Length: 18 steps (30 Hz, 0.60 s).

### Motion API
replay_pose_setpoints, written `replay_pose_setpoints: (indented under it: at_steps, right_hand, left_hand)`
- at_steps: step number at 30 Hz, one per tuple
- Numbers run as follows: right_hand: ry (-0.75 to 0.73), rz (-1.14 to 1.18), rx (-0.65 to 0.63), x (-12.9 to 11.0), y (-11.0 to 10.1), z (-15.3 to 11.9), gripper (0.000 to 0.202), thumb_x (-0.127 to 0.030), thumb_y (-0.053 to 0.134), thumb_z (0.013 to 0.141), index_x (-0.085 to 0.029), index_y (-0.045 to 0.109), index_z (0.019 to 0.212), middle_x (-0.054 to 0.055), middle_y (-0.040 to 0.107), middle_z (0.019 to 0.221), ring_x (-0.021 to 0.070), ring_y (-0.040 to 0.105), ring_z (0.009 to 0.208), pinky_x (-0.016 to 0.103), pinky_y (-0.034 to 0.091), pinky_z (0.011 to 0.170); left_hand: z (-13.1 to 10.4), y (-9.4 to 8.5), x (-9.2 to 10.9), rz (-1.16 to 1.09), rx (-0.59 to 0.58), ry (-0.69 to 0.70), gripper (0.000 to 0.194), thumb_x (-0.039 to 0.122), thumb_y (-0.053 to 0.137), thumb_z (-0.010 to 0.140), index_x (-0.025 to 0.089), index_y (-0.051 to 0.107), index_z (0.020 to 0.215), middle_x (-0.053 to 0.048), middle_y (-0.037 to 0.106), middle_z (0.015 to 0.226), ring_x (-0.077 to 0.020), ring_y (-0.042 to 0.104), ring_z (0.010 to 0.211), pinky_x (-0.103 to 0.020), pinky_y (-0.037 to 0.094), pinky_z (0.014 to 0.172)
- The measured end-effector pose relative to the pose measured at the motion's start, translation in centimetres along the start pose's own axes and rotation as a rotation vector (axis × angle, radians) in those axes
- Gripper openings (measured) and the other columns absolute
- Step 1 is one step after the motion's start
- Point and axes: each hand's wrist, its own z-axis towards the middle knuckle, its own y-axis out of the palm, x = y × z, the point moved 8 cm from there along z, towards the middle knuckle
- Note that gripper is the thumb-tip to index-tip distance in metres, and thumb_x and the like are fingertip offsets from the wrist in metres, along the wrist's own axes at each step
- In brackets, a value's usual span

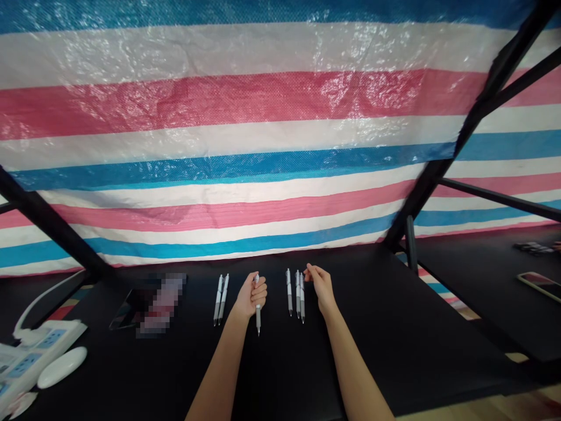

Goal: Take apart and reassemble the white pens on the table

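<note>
My left hand [253, 296] is wrapped round a white and grey pen [258, 316], its tip pointing down toward me. To its left, two similar pens [221, 299] lie side by side on the black table [280, 374]. Between my hands lie three more pens: one alone [289, 292] and a close pair [300, 297] just left of my right hand. My right hand [321, 285] is beside that pair, its fingers bent and drawn together; whether anything is between the fingertips is too small to tell.
A dark phone-like object [127, 310], partly pixelated, lies at the left. Nearer are a white power strip [48, 354] and a white oval object [62, 367]. Black frame bars [412, 199] flank a striped sheet [245, 146] behind. Another phone [541, 285] lies far right.
</note>
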Motion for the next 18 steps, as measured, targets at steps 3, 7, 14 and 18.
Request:
replay_pose_setpoints:
  at_steps: [3, 7, 14, 18]
  right_hand:
    - [-0.001, -0.011, 0.001, 0.1, 0.0, 0.0, 0.042, -0.056, 0.060, 0.068, -0.018, 0.058, 0.051, -0.001, 0.048, 0.046, 0.0135, 0.046, 0.050, 0.029, 0.039, 0.059]
    - [0.004, -0.008, 0.001, 0.1, 0.0, 0.1, 0.042, -0.057, 0.060, 0.068, -0.018, 0.058, 0.051, -0.001, 0.048, 0.046, 0.0135, 0.046, 0.050, 0.028, 0.039, 0.059]
    - [-0.003, 0.004, -0.002, -0.2, 0.0, -0.1, 0.041, -0.055, 0.060, 0.068, -0.018, 0.057, 0.049, -0.001, 0.048, 0.046, 0.0134, 0.047, 0.051, 0.029, 0.039, 0.061]
    - [0.002, 0.005, 0.000, -0.3, 0.0, 0.0, 0.040, -0.055, 0.060, 0.068, -0.018, 0.058, 0.050, -0.001, 0.048, 0.046, 0.0135, 0.046, 0.050, 0.029, 0.039, 0.060]
  left_hand:
    - [0.0, -0.1, 0.0, 0.014, 0.004, 0.005, 0.043, 0.035, 0.047, 0.082, 0.019, 0.023, 0.050, 0.010, 0.012, 0.037, -0.0029, 0.014, 0.025, -0.014, 0.008, 0.027]
    - [0.0, -0.1, 0.0, 0.008, -0.004, 0.003, 0.042, 0.034, 0.046, 0.082, 0.019, 0.024, 0.050, 0.010, 0.012, 0.038, -0.0029, 0.011, 0.026, -0.014, 0.007, 0.027]
    - [-0.1, 0.2, 0.3, 0.009, 0.028, 0.073, 0.043, 0.040, 0.045, 0.085, 0.018, 0.027, 0.051, 0.010, 0.014, 0.040, -0.0023, 0.014, 0.027, -0.014, 0.008, 0.028]
    - [-0.4, -0.3, 1.1, 0.125, 0.212, 0.237, 0.027, 0.037, 0.044, 0.083, 0.016, 0.046, 0.066, 0.008, 0.031, 0.043, -0.0040, 0.025, 0.031, -0.016, 0.018, 0.032]
